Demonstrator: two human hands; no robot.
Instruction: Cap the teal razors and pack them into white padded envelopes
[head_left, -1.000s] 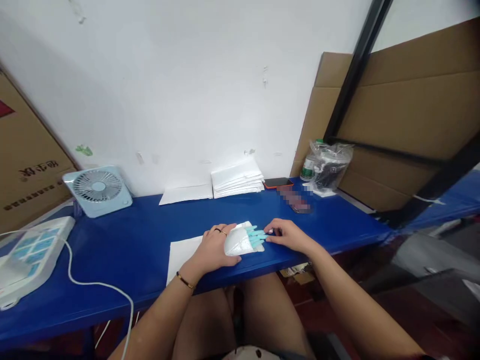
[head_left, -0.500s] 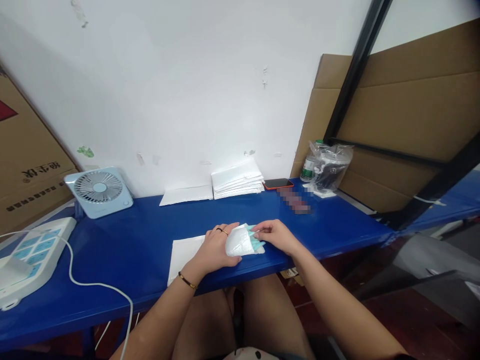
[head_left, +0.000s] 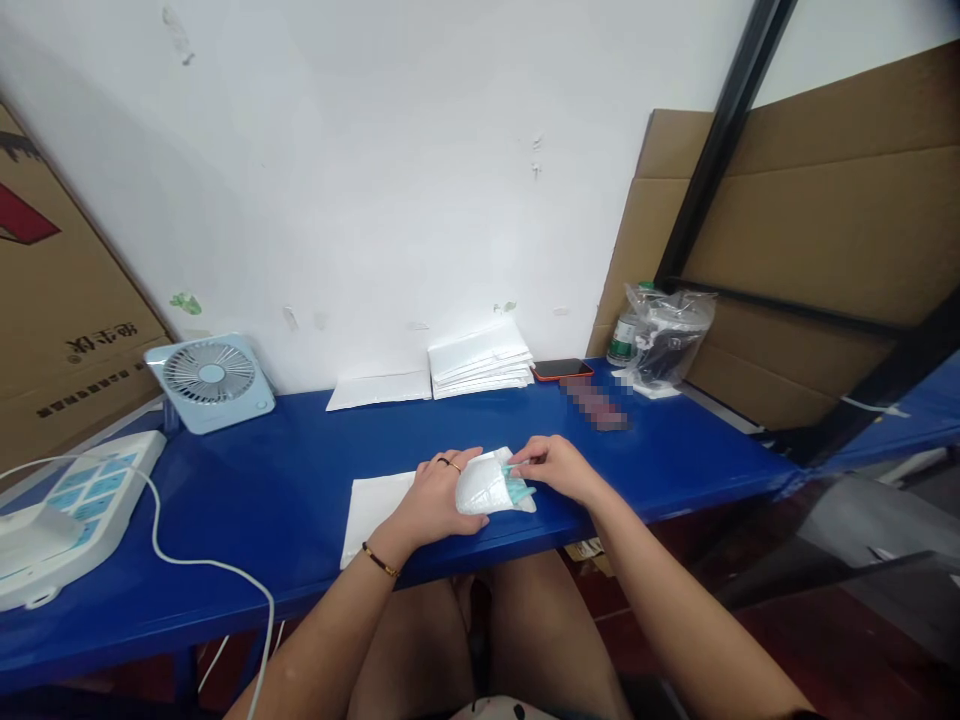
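Note:
A white bubble mailer (head_left: 379, 505) lies along the front edge of the blue table. My left hand (head_left: 431, 500) grips it across the middle, thumb on the near side and fingers on the far side, so its bubbled mouth bulges up. Pale teal pieces (head_left: 517, 488) stick out of the mouth to the right; what exactly they are I cannot make out. The bent fingers of my right hand (head_left: 553, 468) pinch these pieces at the mouth, and their tips partly cover them.
Against the wall stand a stack of white mailers (head_left: 480, 365), a single flat mailer (head_left: 379, 388) and a phone (head_left: 564, 369). To the left are a blue fan (head_left: 214, 380), a power strip (head_left: 97, 515) and its white cable (head_left: 202, 565). A bottle (head_left: 622, 340) and plastic bag (head_left: 667, 335) sit at right.
The teal pieces show a little less beyond the mailer's mouth, and my right fingers have shifted slightly against them. My left hand keeps its grip. The whole view has shifted slightly.

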